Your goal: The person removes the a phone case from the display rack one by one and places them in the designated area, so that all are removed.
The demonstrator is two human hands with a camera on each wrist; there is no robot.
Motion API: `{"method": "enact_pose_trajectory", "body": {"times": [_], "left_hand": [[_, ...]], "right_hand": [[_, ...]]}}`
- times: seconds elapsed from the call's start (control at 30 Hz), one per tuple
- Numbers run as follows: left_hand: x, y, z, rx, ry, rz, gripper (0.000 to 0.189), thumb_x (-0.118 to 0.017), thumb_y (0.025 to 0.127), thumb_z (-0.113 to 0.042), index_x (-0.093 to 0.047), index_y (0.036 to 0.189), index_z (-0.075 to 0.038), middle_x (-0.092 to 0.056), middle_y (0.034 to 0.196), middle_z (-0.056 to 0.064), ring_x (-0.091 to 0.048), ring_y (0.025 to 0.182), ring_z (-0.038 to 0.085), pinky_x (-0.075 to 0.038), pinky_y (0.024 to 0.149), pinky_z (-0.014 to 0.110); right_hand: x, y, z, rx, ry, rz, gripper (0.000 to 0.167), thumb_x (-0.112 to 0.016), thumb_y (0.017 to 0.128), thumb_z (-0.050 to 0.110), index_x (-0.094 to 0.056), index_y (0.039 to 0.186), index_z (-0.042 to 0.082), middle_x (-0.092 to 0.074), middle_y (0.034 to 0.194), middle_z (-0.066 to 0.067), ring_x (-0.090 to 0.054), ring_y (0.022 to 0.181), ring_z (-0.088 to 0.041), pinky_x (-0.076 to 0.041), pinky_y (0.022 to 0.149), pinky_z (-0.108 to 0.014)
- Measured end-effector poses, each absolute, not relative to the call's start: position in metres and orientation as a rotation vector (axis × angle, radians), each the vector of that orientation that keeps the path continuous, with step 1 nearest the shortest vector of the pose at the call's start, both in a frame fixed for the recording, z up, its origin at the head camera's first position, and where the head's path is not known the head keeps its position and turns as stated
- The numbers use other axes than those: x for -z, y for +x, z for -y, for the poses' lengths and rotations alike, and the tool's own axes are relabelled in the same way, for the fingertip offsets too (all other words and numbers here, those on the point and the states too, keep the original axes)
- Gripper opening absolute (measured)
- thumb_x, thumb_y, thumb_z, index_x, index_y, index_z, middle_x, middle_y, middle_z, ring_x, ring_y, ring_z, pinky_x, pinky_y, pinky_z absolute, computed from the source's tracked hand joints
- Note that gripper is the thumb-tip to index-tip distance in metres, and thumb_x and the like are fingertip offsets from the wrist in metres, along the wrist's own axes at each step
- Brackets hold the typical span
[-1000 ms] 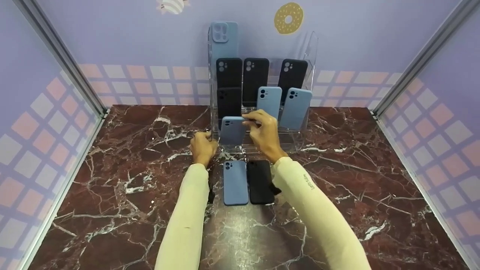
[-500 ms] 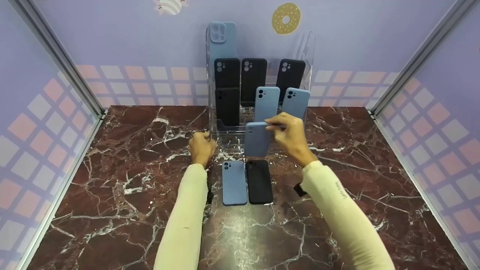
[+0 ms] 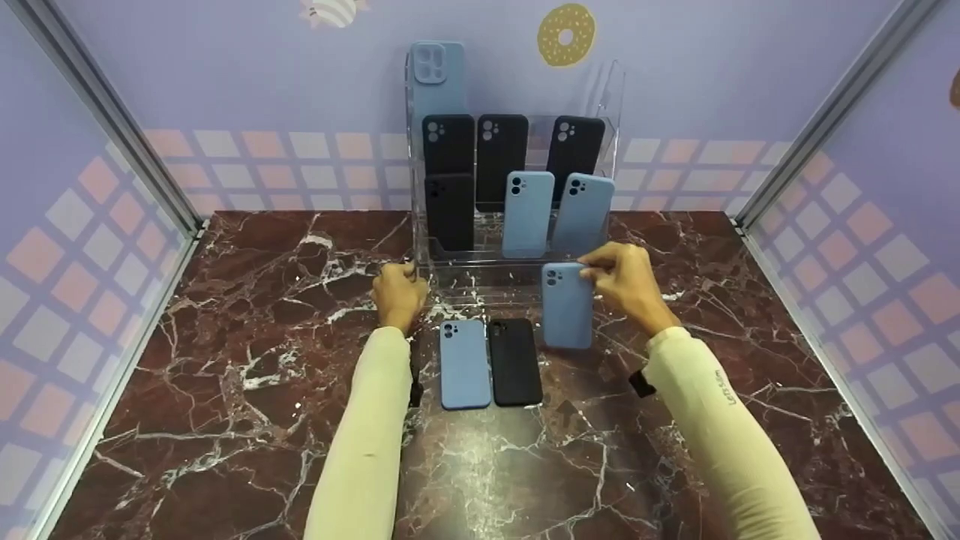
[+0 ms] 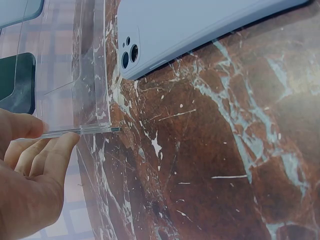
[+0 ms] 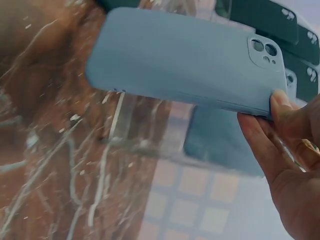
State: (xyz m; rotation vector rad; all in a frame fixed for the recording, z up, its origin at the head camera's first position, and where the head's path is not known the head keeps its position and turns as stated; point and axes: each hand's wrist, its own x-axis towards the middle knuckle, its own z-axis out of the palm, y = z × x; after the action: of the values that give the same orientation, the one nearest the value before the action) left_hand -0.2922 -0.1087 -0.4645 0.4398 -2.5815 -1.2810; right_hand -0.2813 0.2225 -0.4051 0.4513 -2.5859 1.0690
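Observation:
My right hand (image 3: 628, 285) pinches a blue phone case (image 3: 567, 307) by its top right corner, holding it upright in front of the rack; the right wrist view shows thumb and fingers on that case (image 5: 185, 60) beside its camera cutout. My left hand (image 3: 400, 295) grips the left edge of the clear acrylic rack (image 3: 480, 281). In the left wrist view, the thumb lies on one side of the clear panel (image 4: 82, 131) and the fingers on the other. On the tabletop lie a blue case (image 3: 465, 365) and, right beside it, a black case (image 3: 516, 362).
Black cases (image 3: 501, 154) and light blue cases (image 3: 529, 215) stand on the rack's upper tiers, with a larger blue case (image 3: 442, 86) at the top left. Purple wall panels (image 3: 285, 67) enclose the marble-patterned table (image 3: 247, 420) behind and at both sides.
My right hand has carried the blue case out of the rack's lowest tier, moving right and toward me. The left hand stays at the rack's left edge.

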Motion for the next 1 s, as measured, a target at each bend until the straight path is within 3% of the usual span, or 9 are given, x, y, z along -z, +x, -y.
{"method": "enact_pose_trajectory", "body": {"times": [0.17,0.33,0.67,0.83,0.97,1.0], "left_hand": [[0.465,-0.292,0.110,1.298,0.433,2.563,0.037,-0.062,0.082,-0.006,-0.076,0.117,-0.006,-0.073,0.115,0.015,-0.065,0.113,0.042,-0.043,0.100,0.052],[0.466,-0.291,0.111,1.289,0.432,2.555,0.038,-0.063,0.082,-0.006,-0.075,0.118,-0.006,-0.074,0.114,0.016,-0.065,0.113,0.042,-0.044,0.100,0.053],[0.465,-0.290,0.111,1.290,0.440,2.566,0.039,-0.064,0.082,-0.006,-0.075,0.119,-0.006,-0.073,0.116,0.015,-0.064,0.115,0.041,-0.042,0.103,0.052],[0.464,-0.290,0.109,1.300,0.460,2.570,0.037,-0.065,0.082,-0.006,-0.076,0.117,-0.007,-0.073,0.117,0.015,-0.063,0.116,0.042,-0.042,0.103,0.052],[0.462,-0.290,0.107,1.298,0.454,2.565,0.036,-0.065,0.082,-0.005,-0.076,0.116,-0.006,-0.073,0.116,0.016,-0.063,0.115,0.042,-0.043,0.102,0.052],[0.462,-0.290,0.107,1.295,0.450,2.563,0.036,-0.065,0.082,-0.005,-0.076,0.116,-0.005,-0.073,0.115,0.016,-0.064,0.115,0.042,-0.043,0.102,0.052]], "right_hand": [[0.418,-0.284,-0.233,-1.052,0.391,2.686,0.011,-0.075,0.084,-0.005,-0.079,0.094,-0.003,-0.076,0.088,-0.019,-0.061,0.063,-0.021,-0.045,0.053,-0.022],[0.428,-0.285,-0.237,-1.041,0.343,2.759,0.013,-0.075,0.083,-0.005,-0.079,0.095,-0.004,-0.076,0.091,-0.020,-0.067,0.065,-0.023,-0.051,0.055,-0.027],[0.449,-0.283,-0.234,-1.039,0.221,2.872,0.017,-0.078,0.080,0.000,-0.079,0.097,-0.003,-0.076,0.097,-0.020,-0.069,0.072,-0.026,-0.057,0.068,-0.039],[0.463,-0.282,-0.230,-1.026,0.201,2.908,0.017,-0.078,0.080,0.002,-0.079,0.097,-0.003,-0.076,0.098,-0.020,-0.072,0.090,-0.033,-0.056,0.081,-0.047],[0.471,-0.283,-0.227,-1.013,0.195,2.919,0.017,-0.078,0.081,0.001,-0.078,0.096,-0.005,-0.076,0.097,-0.020,-0.071,0.095,-0.037,-0.053,0.088,-0.051],[0.472,-0.283,-0.227,-1.010,0.198,2.923,0.017,-0.078,0.081,0.001,-0.078,0.096,-0.005,-0.076,0.097,-0.020,-0.071,0.095,-0.038,-0.050,0.095,-0.052]]}}
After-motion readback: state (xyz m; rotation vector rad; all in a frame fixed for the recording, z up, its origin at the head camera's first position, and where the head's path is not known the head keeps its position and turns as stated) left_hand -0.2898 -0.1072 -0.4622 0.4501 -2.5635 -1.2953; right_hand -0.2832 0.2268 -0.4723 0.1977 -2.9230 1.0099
